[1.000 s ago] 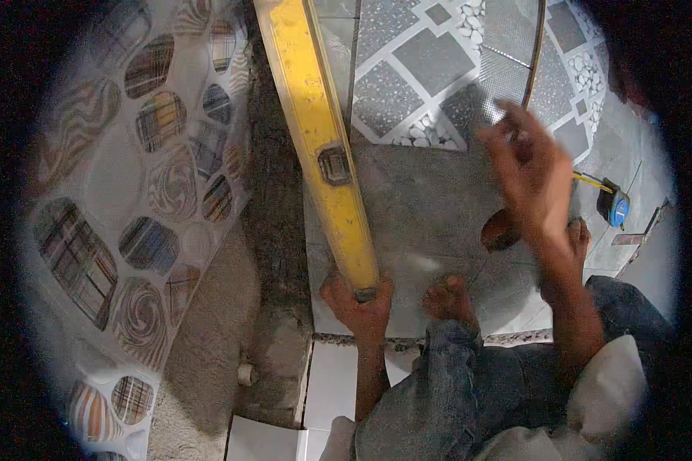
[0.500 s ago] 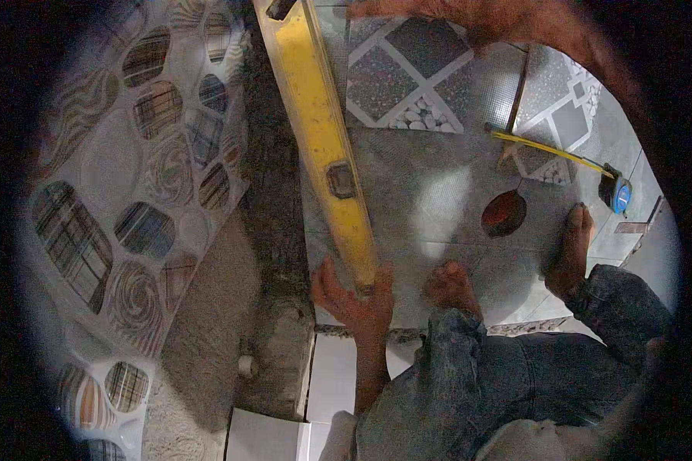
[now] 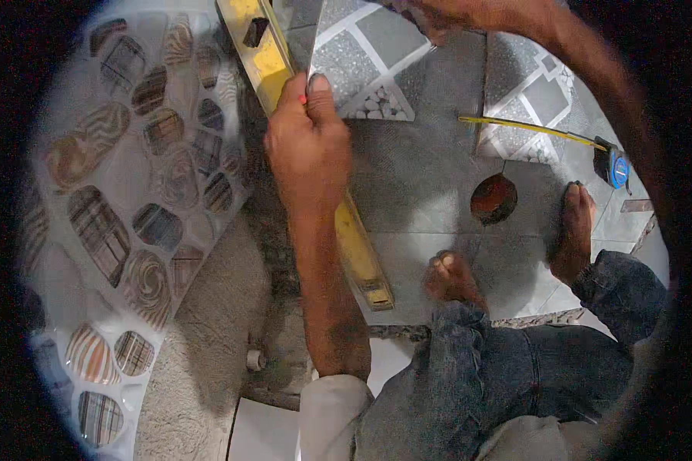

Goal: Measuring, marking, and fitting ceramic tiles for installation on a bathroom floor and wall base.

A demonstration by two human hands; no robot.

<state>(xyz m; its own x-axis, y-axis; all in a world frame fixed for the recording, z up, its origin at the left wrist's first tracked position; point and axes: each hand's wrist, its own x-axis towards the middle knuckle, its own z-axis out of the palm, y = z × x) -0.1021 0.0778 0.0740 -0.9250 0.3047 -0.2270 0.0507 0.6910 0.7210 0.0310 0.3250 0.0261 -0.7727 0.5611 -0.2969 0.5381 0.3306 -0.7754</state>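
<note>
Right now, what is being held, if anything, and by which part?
The patterned tile beside the yellow level: the left hand appears to pinch its left edge; the right hand is near its right side, grip unclear.

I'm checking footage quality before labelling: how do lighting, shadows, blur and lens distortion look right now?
Head view: black rounded borders hide the corners, and the gray floor's edge bends toward the right rim; a shadow darkens part of the sandy strip; the left hand looks fairly clear; the right hand is dim, its detail hard to make out.
</note>
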